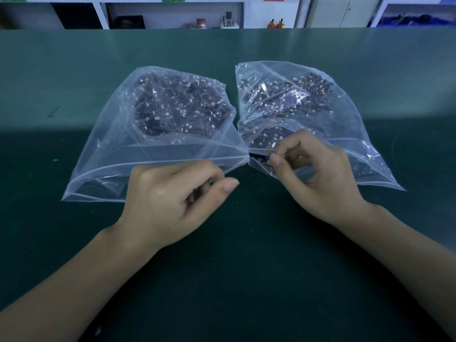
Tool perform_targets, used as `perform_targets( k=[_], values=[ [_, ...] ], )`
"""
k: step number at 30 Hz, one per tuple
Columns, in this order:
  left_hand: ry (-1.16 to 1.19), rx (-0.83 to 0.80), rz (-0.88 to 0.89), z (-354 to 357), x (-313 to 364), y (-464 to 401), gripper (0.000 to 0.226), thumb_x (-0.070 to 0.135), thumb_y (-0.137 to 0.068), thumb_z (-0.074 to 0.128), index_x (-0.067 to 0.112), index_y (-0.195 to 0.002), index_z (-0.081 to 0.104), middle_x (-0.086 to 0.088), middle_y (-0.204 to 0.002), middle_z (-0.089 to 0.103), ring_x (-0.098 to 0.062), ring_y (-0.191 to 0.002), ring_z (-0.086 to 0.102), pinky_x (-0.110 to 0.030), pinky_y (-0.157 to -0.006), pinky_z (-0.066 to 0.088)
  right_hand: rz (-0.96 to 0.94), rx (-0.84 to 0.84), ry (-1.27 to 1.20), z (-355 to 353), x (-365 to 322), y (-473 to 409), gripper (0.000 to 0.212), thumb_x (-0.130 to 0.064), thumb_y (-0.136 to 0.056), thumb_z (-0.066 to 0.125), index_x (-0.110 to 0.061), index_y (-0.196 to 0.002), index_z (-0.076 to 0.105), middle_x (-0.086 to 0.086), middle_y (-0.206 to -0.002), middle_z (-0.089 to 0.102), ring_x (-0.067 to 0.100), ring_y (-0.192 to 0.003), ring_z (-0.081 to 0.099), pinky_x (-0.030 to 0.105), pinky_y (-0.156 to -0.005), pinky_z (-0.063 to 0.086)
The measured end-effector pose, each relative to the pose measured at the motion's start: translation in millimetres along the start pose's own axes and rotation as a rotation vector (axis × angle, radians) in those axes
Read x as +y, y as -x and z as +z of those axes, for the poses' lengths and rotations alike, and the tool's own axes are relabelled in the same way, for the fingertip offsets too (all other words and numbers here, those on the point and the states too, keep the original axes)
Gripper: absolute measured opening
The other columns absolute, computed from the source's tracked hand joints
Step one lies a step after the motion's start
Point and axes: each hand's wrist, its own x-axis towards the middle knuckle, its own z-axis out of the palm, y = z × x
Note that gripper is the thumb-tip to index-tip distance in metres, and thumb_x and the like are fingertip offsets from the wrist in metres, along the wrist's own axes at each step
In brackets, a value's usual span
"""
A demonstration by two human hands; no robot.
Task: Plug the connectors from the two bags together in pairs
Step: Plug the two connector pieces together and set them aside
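1. Two clear plastic bags lie side by side on the green counter (246, 243), their near inner corners meeting between the hands.
2. The left bag (118, 154) holds a heap of dark wired connectors (177, 107) with small white plugs, piled toward its far end.
3. The right bag (350, 134) holds a similar heap (296, 99), spread across its far half, with more near its mouth.
4. The right hand (320, 178) sits at the mouth of the right bag; its grip is a pinch, thumb and forefinger closed on a small dark connector piece (260, 159) with a thin wire at the bag's near corner.
5. The left hand (170, 201) lies over the near edge of the left bag, fingers curled with the thumb tip against them; something small and dark shows between them, but whether that grip holds a connector cannot be told.
6. Both forearms are bare and reach in from the near edge.
7. Beyond the counter stand white shelves (172, 11), with two small red bottles (275, 23) on the floor.
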Motion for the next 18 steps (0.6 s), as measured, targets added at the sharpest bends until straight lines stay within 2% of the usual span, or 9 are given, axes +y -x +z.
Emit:
perform_targets(
  k=[5,8,12,14,18],
  values=[
    [0.033,-0.001,0.002,-0.5,-1.1,0.6,0.061,0.033,-0.115,0.049,0.007,-0.067,0.074,0.002,-0.053,0.057,-0.016,-0.044,0.05,-0.037,-0.039,0.04,-0.032,0.046,0.035,-4.0,3.7,-3.5,0.015,-0.013,-0.093,0.069,-0.003,-0.085,0.061,0.004,-0.083,0.07,0.022,-0.074,0.071,0.045,-0.068,0.06],
    [0.022,-0.005,0.003,-1.0,-2.9,1.9,0.069,0.035,-0.116,0.045,0.005,-0.06,0.071,-0.002,-0.051,0.056,-0.023,-0.042,0.052,-0.039,-0.038,0.04,-0.033,0.012,0.131,-5.2,7.3,-5.2,0.013,-0.005,-0.088,0.071,-0.005,-0.081,0.059,0.005,-0.084,0.07,0.024,-0.078,0.07,0.047,-0.07,0.06],
    [-0.027,-0.025,-0.009,-2.6,-5.4,1.9,0.073,0.035,-0.116,0.043,0.005,-0.053,0.062,-0.002,-0.048,0.052,-0.025,-0.04,0.05,-0.041,-0.037,0.038,0.003,-0.006,0.221,-5.8,10.2,-4.6,0.016,-0.003,-0.087,0.073,-0.007,-0.082,0.059,0.002,-0.087,0.072,0.02,-0.084,0.073,0.049,-0.071,0.061],
    [-0.071,-0.015,-0.007,-3.7,-5.5,0.5,0.071,0.032,-0.116,0.044,0.006,-0.052,0.059,-0.002,-0.048,0.049,-0.023,-0.04,0.047,-0.041,-0.037,0.036,0.01,-0.021,0.271,-6.4,11.8,-5.2,0.015,-0.005,-0.088,0.073,-0.009,-0.083,0.059,0.002,-0.086,0.072,0.023,-0.082,0.073,0.05,-0.07,0.061],
    [-0.186,-0.002,-0.019,-5.8,-5.5,-6.8,0.062,0.027,-0.114,0.051,0.011,-0.054,0.046,0.003,-0.052,0.035,-0.018,-0.045,0.035,-0.036,-0.038,0.031,0.039,-0.078,0.35,-7.4,12.8,-5.7,0.008,-0.014,-0.093,0.076,-0.012,-0.088,0.071,-0.003,-0.084,0.076,0.021,-0.078,0.073,0.046,-0.068,0.06]
  ],
)
